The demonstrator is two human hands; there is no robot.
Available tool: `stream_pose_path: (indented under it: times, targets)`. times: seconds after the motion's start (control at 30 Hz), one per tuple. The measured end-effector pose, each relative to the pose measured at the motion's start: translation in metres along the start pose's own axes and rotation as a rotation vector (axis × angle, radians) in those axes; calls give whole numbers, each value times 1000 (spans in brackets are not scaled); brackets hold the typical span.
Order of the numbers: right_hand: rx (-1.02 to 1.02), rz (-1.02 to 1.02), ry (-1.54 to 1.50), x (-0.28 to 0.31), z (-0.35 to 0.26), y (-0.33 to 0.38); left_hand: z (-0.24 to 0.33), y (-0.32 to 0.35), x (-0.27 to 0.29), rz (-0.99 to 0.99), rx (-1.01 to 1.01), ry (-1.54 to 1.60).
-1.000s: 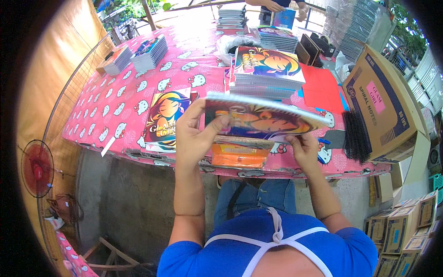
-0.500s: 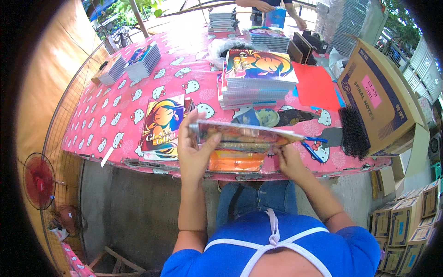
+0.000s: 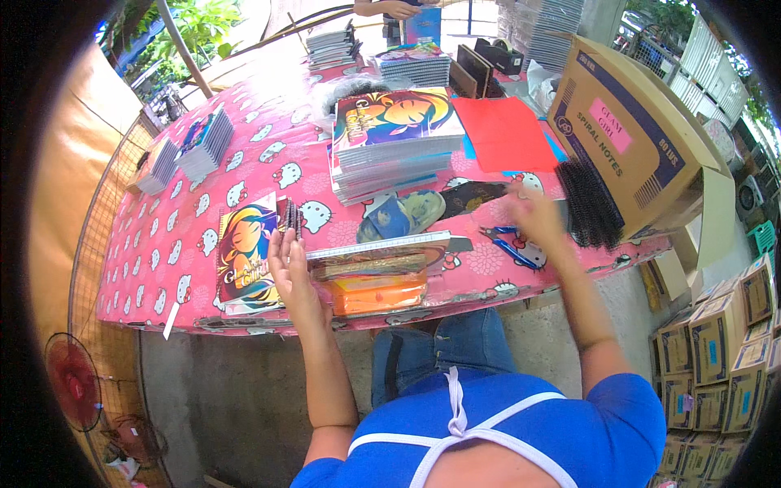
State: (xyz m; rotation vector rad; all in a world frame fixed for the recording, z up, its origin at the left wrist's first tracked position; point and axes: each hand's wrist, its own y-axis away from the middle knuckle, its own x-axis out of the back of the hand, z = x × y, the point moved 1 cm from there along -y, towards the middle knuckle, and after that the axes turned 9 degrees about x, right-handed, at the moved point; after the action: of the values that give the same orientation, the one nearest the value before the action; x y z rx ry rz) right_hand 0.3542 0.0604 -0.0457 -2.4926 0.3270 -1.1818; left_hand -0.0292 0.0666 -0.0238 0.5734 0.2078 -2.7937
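My left hand is open, its fingers stretched upward along the left end of a notebook held on edge. A row of small holes runs along the notebook's white top edge; no coil shows in it. Below the notebook, an orange packet lies at the table's front edge. My right hand, smeared by motion, is off the notebook, between blue-handled pliers and a bundle of black spiral coils. Beside my left hand lie notebooks with a colourful illustrated cover.
A tall notebook stack stands mid-table, with a red sheet to its right. An open cardboard box occupies the right side. Smaller notebook stacks sit far left. Across the table, a person's hand is near a blue notebook.
My right hand has let go of the notebook and moved right and away, toward the coils. My left fingers have straightened. The whole view has shifted somewhat.
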Motion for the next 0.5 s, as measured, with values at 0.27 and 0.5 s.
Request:
stream_pose_path:
  times: [0.27,0.5]
  targets:
    - [-420,-107,813,62,131,-49,22,46,-62,-64,-735,-614]
    - [-272,246,804,62,135,-40,10,55,-97,-483,-860,-1379]
